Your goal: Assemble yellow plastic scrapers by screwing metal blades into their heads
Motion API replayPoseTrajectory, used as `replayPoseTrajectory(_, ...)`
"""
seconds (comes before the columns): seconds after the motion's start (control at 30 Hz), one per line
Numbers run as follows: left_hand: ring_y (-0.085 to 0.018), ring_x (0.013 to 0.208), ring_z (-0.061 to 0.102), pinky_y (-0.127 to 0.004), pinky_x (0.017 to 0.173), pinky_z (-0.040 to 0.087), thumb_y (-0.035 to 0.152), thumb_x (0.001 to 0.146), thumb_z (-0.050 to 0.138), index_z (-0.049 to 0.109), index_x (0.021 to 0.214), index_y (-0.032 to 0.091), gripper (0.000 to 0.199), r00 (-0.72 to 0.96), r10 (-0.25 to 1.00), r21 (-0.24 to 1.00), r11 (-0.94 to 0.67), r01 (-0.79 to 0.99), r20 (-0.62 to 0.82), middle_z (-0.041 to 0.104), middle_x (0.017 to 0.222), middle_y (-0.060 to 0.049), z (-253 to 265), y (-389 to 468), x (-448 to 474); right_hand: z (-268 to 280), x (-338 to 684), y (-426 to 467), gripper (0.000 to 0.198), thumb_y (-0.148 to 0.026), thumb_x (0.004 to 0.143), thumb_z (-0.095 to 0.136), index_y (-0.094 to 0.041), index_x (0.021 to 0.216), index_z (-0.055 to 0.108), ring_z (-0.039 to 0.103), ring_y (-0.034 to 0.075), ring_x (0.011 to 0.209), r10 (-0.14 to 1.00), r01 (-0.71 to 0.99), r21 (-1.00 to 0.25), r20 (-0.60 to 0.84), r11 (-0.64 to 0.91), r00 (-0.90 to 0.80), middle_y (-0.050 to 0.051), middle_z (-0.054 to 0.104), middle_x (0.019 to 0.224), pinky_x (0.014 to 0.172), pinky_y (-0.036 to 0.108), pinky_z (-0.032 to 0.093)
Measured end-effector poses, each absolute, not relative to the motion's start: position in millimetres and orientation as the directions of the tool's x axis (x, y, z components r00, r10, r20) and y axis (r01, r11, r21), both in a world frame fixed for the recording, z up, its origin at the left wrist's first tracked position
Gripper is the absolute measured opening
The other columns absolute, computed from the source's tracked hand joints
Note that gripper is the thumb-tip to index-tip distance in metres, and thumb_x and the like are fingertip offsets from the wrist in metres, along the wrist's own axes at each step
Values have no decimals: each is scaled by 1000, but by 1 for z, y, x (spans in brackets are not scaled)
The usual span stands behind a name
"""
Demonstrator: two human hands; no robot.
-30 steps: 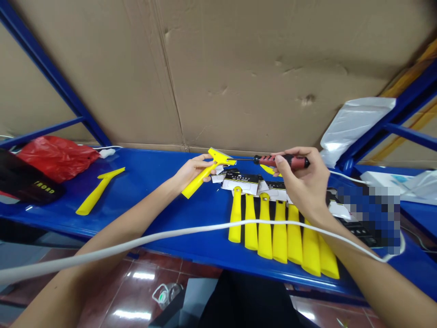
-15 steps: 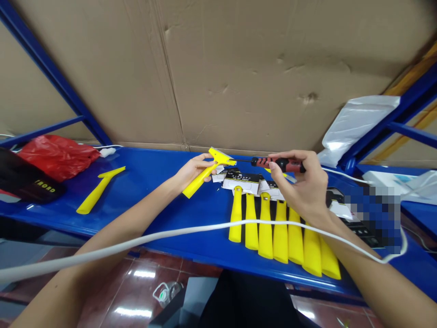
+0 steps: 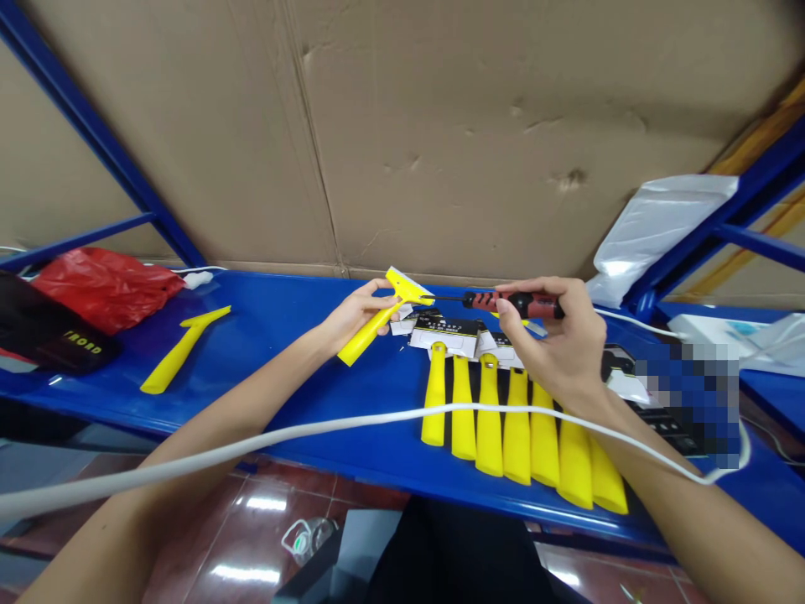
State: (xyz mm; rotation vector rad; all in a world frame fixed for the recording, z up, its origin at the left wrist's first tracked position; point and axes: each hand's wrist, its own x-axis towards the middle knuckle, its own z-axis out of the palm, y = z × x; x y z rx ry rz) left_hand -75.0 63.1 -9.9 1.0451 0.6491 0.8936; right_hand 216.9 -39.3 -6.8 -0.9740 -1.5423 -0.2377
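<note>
My left hand (image 3: 360,314) is closed around a yellow scraper (image 3: 366,337) with a wide T-shaped head, held above the blue table. In my right hand (image 3: 568,340) is a red and black screwdriver (image 3: 489,300), lying almost level. Its thin shaft points left, and the tip is at the scraper's head. Whether the tip sits in a screw is too small to tell. Below my right hand several yellow handles (image 3: 489,428) lie side by side, their upper ends by printed cards (image 3: 445,337). Another yellow scraper (image 3: 182,352) lies apart on the left.
A white cable (image 3: 277,438) crosses in front of my arms. On the blue table (image 3: 277,306) at left are a red plastic bag (image 3: 106,289) and a black item (image 3: 56,335) with yellow lettering. A white plastic bag (image 3: 660,226) leans at the back right. Cardboard (image 3: 440,134) stands behind.
The scraper has tilted very slightly in my left hand. The screwdriver stays at its head, and everything else looks the same.
</note>
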Motion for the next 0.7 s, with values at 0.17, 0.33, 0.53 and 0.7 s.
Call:
replayPoseTrajectory(0.17, -17, 71, 73, -21, 48, 50, 8, 90, 83, 60, 123, 17, 41, 482, 876, 941, 179, -288, -20, 77, 97, -11, -12, 64, -74, -6, 218, -39, 18, -25, 99, 83, -26, 115, 73, 83, 24, 88, 415, 695, -325, 909, 641, 42, 6, 85, 106, 73, 39, 68)
replayPoseTrajectory(0.33, -17, 73, 73, -21, 50, 51, 10, 89, 86, 61, 124, 17, 44, 479, 878, 950, 161, -267, -14, 77, 98, -11, -14, 64, -74, -6, 220, -39, 23, -21, 99, 83, -26, 120, 72, 85, 26, 95, 377, 687, -221, 922, 692, -83, 8, 86, 110, 73, 38, 71)
replayPoseTrajectory(0.53, -19, 74, 75, -21, 51, 52, 11, 87, 89, 61, 120, 19, 44, 465, 885, 958, 140, -251, -8, 77, 94, -10, -14, 62, -73, -6, 220, -42, 28, -18, 100, 81, -30, 124, 71, 86, 31, 105, 382, 643, -170, 901, 747, -205, 8, 86, 114, 78, 45, 75)
replayPoseTrajectory(0.7, -19, 73, 75, -21, 50, 51, 11, 86, 91, 62, 117, 19, 44, 468, 884, 954, 136, -266, 4, 76, 91, -10, -15, 61, -72, -5, 217, -43, 28, -16, 100, 79, -30, 124, 71, 87, 31, 102, 337, 620, -107, 903, 777, -266, 8, 88, 116, 83, 49, 75)
